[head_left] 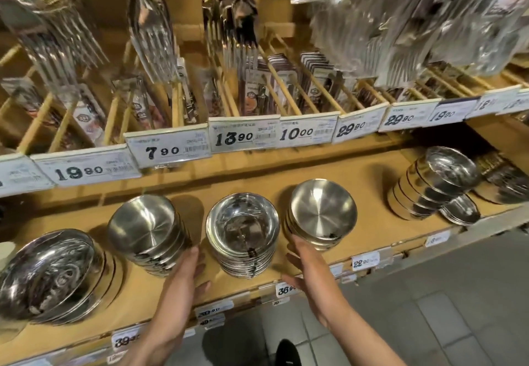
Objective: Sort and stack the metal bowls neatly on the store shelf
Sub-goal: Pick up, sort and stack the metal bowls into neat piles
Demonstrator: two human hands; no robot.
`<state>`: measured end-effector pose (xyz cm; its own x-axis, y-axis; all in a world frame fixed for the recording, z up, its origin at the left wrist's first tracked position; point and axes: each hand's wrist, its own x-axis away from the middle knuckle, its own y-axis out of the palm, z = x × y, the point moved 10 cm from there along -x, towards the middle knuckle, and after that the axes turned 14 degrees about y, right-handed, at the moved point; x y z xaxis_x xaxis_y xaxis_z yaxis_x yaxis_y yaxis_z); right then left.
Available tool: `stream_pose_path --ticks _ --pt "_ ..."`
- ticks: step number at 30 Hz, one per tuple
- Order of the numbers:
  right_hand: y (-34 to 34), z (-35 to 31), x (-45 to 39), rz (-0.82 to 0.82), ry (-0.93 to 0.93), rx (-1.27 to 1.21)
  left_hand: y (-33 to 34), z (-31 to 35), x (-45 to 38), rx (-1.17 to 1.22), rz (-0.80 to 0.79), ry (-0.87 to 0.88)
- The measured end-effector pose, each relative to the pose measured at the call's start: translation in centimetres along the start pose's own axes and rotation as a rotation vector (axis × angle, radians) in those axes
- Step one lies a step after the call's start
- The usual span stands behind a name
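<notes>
Several stacks of metal bowls stand on the wooden shelf (252, 182). A shiny stack (242, 231) sits in the middle, between my two hands. My left hand (187, 274) lies with straight fingers against the right side of a brushed stack (146, 228). My right hand (305, 265) touches the lower left side of another brushed stack (322, 212), fingers extended. A wide stack of large bowls (51, 274) stands at the far left. A taller stack (438, 182) and a low stack of small dishes (461, 211) stand at the right.
Above, a shelf with wooden dividers holds packaged cutlery (254, 91), and more packs hang over it. Price tags (243, 134) line both shelf edges. The grey tiled floor (429, 294) is at the lower right, with a dark shoe (287, 354) below.
</notes>
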<state>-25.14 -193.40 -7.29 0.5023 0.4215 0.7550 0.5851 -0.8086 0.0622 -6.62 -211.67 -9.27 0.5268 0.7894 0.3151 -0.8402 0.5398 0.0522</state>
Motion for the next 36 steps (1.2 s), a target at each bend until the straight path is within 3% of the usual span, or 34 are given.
stream_pose_path --ticks 3,7,16,25,30,36 --pt "-3.7 1.6 0.7 0.08 0.013 -0.078 0.1 -1.3 1.0 -0.067 0.078 -0.058" --pt "-10.0 3.2 2.0 0.188 0.03 -0.121 5.1 -2.0 3.3 -0.15 -0.058 -0.157" --pt "-24.4 -0.1 1.3 0.271 -0.027 -0.276 17.9 0.6 6.3 -0.145 -0.224 -0.123" --pt "-40.0 -6.6 -5.4 0.263 -0.074 -0.206 38.6 -1.0 1.0 -0.037 -0.243 -0.095" --pt "-44.1 -11.3 -10.3 0.19 -0.043 -0.197 47.6 -0.9 -1.1 0.077 -0.252 -0.052" --pt "-41.0 -15.3 -13.1 -0.077 -0.059 -0.127 51.9 -1.6 -3.5 0.121 -0.251 -0.096"
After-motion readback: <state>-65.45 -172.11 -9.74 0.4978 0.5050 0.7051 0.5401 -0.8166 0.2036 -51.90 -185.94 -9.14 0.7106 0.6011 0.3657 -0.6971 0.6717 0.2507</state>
